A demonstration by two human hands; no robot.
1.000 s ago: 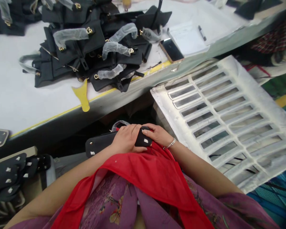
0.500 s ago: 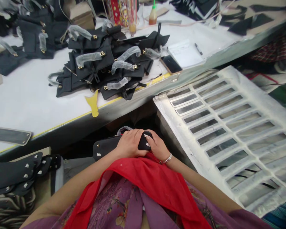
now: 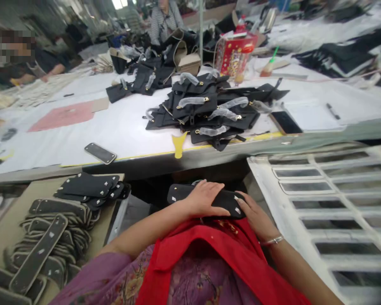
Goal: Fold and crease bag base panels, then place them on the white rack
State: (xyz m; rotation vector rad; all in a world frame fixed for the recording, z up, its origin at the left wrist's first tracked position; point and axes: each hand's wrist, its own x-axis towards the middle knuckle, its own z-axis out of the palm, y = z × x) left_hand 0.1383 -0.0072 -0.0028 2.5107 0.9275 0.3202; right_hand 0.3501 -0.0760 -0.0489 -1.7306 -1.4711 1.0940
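Observation:
A long black oval panel (image 3: 180,194) with small white tabs and gold studs lies across my lap, just below the table edge. My left hand (image 3: 205,198) rests flat over its middle with the fingers stretched out. My right hand (image 3: 255,214) holds its right end, fingertips pressed on the panel near a white tab. A red scarf (image 3: 209,250) covers my lap under both hands.
A heap of black bag parts with plastic-wrapped handles (image 3: 209,111) sits on the white table (image 3: 114,131), with a yellow tool (image 3: 178,145), two phones (image 3: 100,153) (image 3: 285,122) and a pen (image 3: 332,111). Stacked black panels (image 3: 51,228) lie left. A white slotted rack (image 3: 330,199) stands right. Other people work beyond.
The camera has tilted up, showing more of the table and room. The panel now lies flatter across my lap, and my left hand has spread flat on it.

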